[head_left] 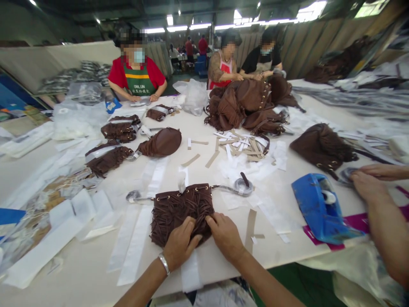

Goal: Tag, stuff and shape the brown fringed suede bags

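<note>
A dark brown fringed handbag (182, 209) lies on the table in front of me, with gold eyelets along its top edge. My left hand (180, 243), a silver bracelet at its wrist, grips the bag's lower front among the fringe. At the lower right side, my right hand (225, 236) has its thumb and fingers closed on the bag. A plastic-wrapped strap coil (243, 186) extends from the bag's right, and a smaller wrapped end (133, 196) from its left. One white paper strip (191, 273) runs out under the bag toward me.
A blue tape dispenser (315, 209) stands at right, near a co-worker's hands (367, 181) on a wrapped strap. Brown bags (246, 98) are heaped across the table, where several people work. Paper strips (241, 145) lie scattered mid-table; white sheets (54, 238) lie at left.
</note>
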The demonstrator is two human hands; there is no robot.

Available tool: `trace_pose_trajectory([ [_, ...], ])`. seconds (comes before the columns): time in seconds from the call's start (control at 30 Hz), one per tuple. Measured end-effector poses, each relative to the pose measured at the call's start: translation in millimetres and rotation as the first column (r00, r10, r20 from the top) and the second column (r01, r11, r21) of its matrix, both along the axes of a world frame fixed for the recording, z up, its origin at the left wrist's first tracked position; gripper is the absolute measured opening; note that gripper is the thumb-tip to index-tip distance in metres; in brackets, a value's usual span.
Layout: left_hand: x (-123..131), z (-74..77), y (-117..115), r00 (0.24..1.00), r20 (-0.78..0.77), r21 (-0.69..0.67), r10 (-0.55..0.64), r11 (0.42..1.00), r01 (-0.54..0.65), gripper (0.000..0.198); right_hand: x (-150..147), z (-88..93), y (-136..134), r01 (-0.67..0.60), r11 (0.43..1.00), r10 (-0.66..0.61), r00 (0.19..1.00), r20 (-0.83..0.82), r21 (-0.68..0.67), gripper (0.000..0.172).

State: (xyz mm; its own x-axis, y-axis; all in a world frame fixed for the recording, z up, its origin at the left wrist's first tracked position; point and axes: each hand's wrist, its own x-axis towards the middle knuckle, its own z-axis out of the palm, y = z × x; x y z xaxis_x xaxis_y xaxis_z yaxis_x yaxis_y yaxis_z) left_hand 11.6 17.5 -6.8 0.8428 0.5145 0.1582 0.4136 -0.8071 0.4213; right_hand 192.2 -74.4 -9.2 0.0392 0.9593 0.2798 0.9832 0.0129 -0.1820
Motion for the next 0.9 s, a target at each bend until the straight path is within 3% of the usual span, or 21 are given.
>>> trace_pose_trajectory([
  [0.2,4.9,-0.5,4.9,0.973,-0.209,0.006,-0.093,0.995,0.096,0.015,30.6,-3.3,10.1,-0.32,0.946,0.319,0.948,-0.014,-0.059,0.005],
  [0.3,4.4,0.1,3.0,0.966,-0.236,-0.039,-0.103,0.995,0.097,0.013,36.0,-13.2,8.8,-0.364,0.931,0.364,0.931,-0.021,-0.005,0.008],
  [0.43,-7.3,6.2,1.9,0.996,-0.023,-0.238,-0.092,0.968,0.084,0.023,32.5,-23.5,0.6,-0.308,0.95,0.308,0.951,0.007,0.052,0.014],
  [0.57,-14.1,5.9,2.9,0.968,0.198,-0.391,0.154,0.918,-0.066,0.031,27.9,-25.0,-7.0,-0.274,0.96,0.27,0.96,0.077,0.062,0.02],
  [0.63,-12.4,-0.4,2.0,0.953,0.201,-0.321,0.228,0.934,-0.156,0.033,25.9,-24.4,-8.9,-0.256,0.964,0.249,0.964,0.098,0.074,0.021],
  [0.77,-9.6,-19.9,-1.5,0.979,0.133,0.03,0.153,0.987,-0.159,0.044,20.5,-22.3,-11.7,-0.211,0.971,0.196,0.972,0.129,0.117,0.018],
  [0.9,-7.1,-49.1,4.5,0.98,0.196,0.352,0.037,0.93,-0.105,0.052,15.2,-39.8,-7.0,-0.179,0.938,0.11,0.966,0.234,0.297,0.015],
])
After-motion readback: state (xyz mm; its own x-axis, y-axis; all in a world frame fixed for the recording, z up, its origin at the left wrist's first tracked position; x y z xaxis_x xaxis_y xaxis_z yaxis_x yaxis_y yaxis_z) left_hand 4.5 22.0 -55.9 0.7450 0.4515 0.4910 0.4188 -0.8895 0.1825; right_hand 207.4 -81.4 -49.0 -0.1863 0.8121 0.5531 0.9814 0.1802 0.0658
